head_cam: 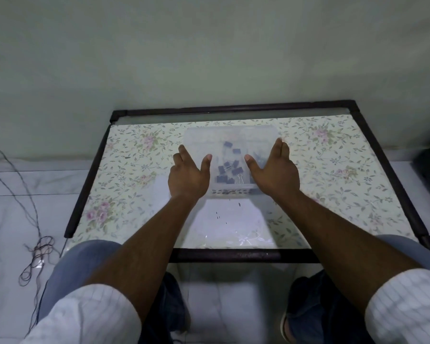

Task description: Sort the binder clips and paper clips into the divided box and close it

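Note:
A clear plastic divided box (231, 137) stands in the middle of the table, its translucent lid lying over it. Through the plastic I see several dark binder clips (230, 167) in the middle compartment, and more dark pieces (260, 157) toward the right side. My left hand (188, 173) rests flat on the box's left part with straight fingers. My right hand (274, 170) lies flat on the right part in the same way. Both thumbs point inward over the lid.
The table (134, 170) has a floral top and a dark frame (233, 255). Small dark specks (219, 216) lie on the top in front of the box. A tangled wire (35, 256) lies on the white floor at left. My knees sit under the near edge.

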Motion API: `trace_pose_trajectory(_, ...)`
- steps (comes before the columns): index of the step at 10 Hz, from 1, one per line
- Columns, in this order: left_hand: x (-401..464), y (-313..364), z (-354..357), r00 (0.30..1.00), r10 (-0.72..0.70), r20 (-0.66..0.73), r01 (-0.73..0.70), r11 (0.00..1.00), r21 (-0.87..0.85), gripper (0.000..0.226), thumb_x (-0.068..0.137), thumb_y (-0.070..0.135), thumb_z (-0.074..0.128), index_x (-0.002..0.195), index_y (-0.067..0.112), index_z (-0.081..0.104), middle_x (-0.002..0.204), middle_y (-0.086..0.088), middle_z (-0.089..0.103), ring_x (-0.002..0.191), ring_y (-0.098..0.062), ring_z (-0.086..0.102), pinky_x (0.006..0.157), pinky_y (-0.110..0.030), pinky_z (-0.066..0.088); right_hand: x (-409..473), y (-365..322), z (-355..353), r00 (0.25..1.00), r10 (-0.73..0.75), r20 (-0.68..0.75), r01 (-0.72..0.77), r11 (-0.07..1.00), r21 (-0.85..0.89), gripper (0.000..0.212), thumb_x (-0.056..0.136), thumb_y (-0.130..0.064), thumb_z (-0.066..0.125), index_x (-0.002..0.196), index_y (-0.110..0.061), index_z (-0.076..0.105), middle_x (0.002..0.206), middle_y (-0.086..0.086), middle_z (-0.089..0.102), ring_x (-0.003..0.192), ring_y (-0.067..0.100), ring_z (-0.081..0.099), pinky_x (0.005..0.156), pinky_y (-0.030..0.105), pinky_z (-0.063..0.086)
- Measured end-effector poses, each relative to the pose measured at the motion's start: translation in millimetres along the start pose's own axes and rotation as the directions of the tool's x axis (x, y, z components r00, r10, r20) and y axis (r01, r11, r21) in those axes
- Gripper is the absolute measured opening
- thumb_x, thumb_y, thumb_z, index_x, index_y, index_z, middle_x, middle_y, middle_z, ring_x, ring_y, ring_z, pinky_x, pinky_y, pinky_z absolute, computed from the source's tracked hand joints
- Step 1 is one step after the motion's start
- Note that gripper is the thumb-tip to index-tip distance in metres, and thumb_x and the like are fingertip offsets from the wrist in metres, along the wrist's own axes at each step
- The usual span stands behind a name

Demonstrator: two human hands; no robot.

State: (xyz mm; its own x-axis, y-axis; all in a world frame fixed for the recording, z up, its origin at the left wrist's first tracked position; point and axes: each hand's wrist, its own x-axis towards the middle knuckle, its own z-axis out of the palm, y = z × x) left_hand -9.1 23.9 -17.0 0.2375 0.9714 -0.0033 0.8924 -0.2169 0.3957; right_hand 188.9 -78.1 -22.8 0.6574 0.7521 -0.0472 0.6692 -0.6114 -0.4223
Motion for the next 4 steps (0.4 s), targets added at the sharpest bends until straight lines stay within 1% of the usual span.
trace_pose_trajectory(1,3,-1,-3,0.998,0.022,0.058,-0.021,1.0,-0.014,0.094,0.102,0.071,0.028,0.164,0.003,0.011,0.163,-0.022,0.033,0.131,-0.045,0.056,0.102,-0.051,0.05,2,-1,-1,1.0,-0.001,-0.011,0.001,1.0,0.0,0.11,0.095,-0.081,0.037,0.167,-0.006,0.002,0.175,0.016,0.01,0.139,0.044,0.053,0.107,0.05,0.05)
trace_pose_trajectory(2,5,-3,-15,0.985,0.044,0.17,-0.036,0.998,-0.047,0.099,0.101,0.072,0.031,0.166,0.005,0.001,0.169,-0.022,0.019,0.141,-0.047,0.047,0.11,-0.053,0.044,3,1,-9,0.998,-0.003,0.064,-0.003,0.996,0.086,0.108,0.096,-0.078,0.042,0.168,-0.009,0.0,0.176,0.014,0.007,0.149,0.042,0.042,0.115,0.05,0.042)
trace_pose_trajectory(3,-2,-12,-42,0.949,0.056,0.309,-0.021,0.993,-0.115,0.108,0.096,0.076,0.042,0.166,0.008,-0.006,0.173,-0.02,0.007,0.155,-0.043,0.028,0.12,-0.055,0.032,-6,11,-30,0.993,0.012,0.12,-0.052,0.94,0.337,0.104,0.095,-0.072,0.053,0.168,-0.01,0.01,0.174,0.015,0.021,0.157,0.035,0.03,0.125,0.048,0.03)
trace_pose_trajectory(4,-5,-19,-57,0.965,0.075,0.25,-0.038,0.988,-0.151,0.108,0.093,0.078,0.044,0.167,0.008,0.006,0.173,-0.018,0.015,0.157,-0.037,0.026,0.123,-0.053,0.03,-10,19,-47,0.998,0.041,0.04,-0.053,0.921,0.386,0.094,0.096,-0.065,0.058,0.165,-0.012,0.024,0.169,0.015,0.032,0.154,0.033,0.035,0.123,0.045,0.032)
